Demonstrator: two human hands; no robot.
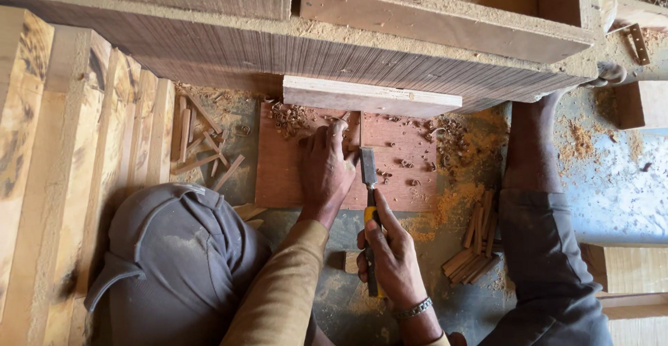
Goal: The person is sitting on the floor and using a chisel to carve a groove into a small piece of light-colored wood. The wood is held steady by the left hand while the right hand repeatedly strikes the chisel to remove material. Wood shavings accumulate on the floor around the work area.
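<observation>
A right hand [393, 255] grips a yellow-handled chisel [369, 179] at six o'clock of a reddish board [403, 158], while the left hand [325, 168] presses flat, paring a groove; next stroke likely needs steady pressure.

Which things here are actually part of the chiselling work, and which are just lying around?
In use: left hand pressing flat on the reddish board; right hand gripping the yellow-handled chisel, blade on that board.

Lying about: wood strips at left, bundle of sticks at right, pale plank, metal hinge.
</observation>
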